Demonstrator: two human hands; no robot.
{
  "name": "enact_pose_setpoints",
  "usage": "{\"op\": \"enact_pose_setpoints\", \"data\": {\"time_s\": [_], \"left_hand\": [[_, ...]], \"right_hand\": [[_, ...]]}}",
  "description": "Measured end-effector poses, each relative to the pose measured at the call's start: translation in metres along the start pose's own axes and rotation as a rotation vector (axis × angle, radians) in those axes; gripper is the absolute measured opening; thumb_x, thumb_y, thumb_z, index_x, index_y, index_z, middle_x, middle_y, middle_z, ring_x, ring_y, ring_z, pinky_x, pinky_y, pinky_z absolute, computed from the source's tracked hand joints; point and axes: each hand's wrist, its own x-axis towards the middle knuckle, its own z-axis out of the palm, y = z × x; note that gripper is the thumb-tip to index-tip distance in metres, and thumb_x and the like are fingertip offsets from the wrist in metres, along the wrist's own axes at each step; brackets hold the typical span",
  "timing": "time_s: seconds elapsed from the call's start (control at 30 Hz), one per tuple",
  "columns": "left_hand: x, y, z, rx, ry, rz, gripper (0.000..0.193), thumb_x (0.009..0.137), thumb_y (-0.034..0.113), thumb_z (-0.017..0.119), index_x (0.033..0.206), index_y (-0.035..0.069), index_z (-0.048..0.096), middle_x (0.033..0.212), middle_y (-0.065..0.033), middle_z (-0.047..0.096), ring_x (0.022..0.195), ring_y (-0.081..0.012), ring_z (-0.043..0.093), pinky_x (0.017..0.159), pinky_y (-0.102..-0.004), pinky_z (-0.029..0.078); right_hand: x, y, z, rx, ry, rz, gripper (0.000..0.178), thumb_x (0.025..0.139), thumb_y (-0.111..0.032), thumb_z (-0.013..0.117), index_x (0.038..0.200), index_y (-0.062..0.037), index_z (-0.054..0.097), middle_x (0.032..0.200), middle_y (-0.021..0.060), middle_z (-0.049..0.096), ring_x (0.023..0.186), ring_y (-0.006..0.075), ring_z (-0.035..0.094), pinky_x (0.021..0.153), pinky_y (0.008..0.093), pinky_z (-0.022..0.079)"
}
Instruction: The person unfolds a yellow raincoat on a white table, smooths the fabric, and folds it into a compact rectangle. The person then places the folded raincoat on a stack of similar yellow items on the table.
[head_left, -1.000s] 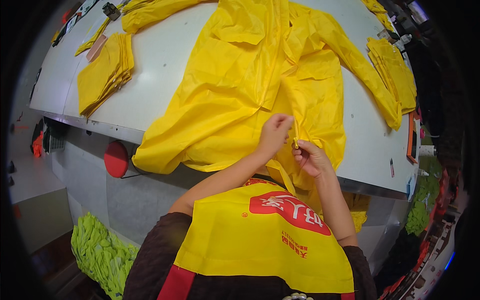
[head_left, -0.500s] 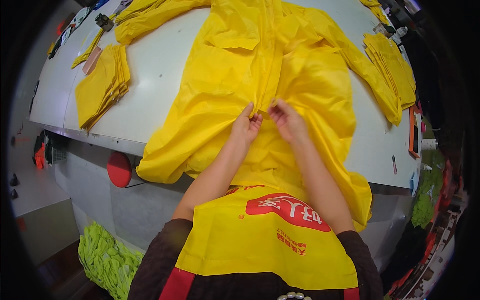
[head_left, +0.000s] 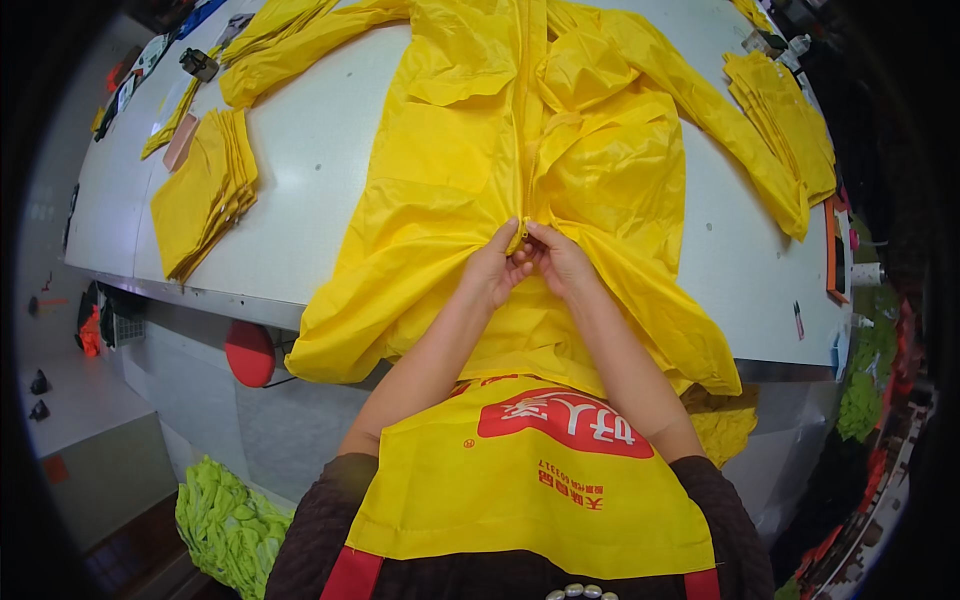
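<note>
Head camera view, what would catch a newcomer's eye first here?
A big yellow raincoat spread open across the white table, filling the middle. At its front closure near the table's near edge, the left hand and right hand meet, pinching the zipper. A stack of folded yellow pieces lies at left.

I'm looking into a garment workshop. A long white counter (head_left: 300,180) carries a spread yellow raincoat (head_left: 470,200), with stacks of folded yellow pieces (head_left: 205,190) at the left and more (head_left: 785,120) at far right. Bundles of green fabric (head_left: 225,515) lie on the floor at near left.
</note>
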Motion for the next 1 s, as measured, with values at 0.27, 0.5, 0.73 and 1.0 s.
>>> {"op": "enact_pose_setpoints", "data": {"time_s": [0.27, 0.5, 0.73, 1.0], "left_hand": [[0.001, 0.011, -0.001, -0.081, -0.264, -0.143, 0.02, 0.084, 0.027, 0.063, 0.086, 0.008, 0.058, 0.072, -0.0008, 0.058, 0.059, -0.0085, 0.054, 0.053, -0.0206, 0.052], [0.004, 0.012, -0.004, 0.081, -0.168, -0.027, 0.014, 0.082, 0.016, 0.065, 0.091, 0.007, 0.058, 0.078, -0.0023, 0.059, 0.074, -0.012, 0.056, 0.06, -0.0232, 0.05], [0.0, -0.009, 0.002, -0.169, -0.272, -0.05, 0.015, 0.083, 0.017, 0.064, 0.093, 0.007, 0.058, 0.087, -0.0064, 0.062, 0.08, -0.0174, 0.057, 0.063, -0.0302, 0.048], [0.003, -0.021, 0.002, -0.235, -0.246, -0.031, 0.019, 0.083, 0.02, 0.064, 0.096, 0.008, 0.057, 0.09, -0.0074, 0.063, 0.081, -0.0185, 0.057, 0.064, -0.0306, 0.046]], "right_hand": [[-0.021, -0.021, 0.004, -0.111, -0.088, -0.086, 0.014, 0.086, -0.019, 0.057, 0.084, -0.0065, 0.061, 0.076, 0.001, 0.059, 0.072, 0.0098, 0.053, 0.071, 0.0241, 0.042], [-0.034, -0.014, -0.013, -0.062, 0.06, -0.11, 0.012, 0.086, -0.018, 0.06, 0.091, -0.0078, 0.063, 0.083, -0.0019, 0.06, 0.072, 0.0089, 0.053, 0.07, 0.0208, 0.042], [-0.046, 0.003, -0.008, 0.067, 0.075, -0.125, 0.011, 0.085, -0.015, 0.062, 0.092, -0.0071, 0.063, 0.082, -0.0008, 0.061, 0.07, 0.0083, 0.054, 0.064, 0.0198, 0.045], [-0.047, 0.011, -0.002, 0.138, 0.171, -0.195, 0.01, 0.084, -0.012, 0.063, 0.091, -0.0064, 0.062, 0.081, 0.0009, 0.061, 0.071, 0.0093, 0.056, 0.064, 0.0207, 0.047]]}}
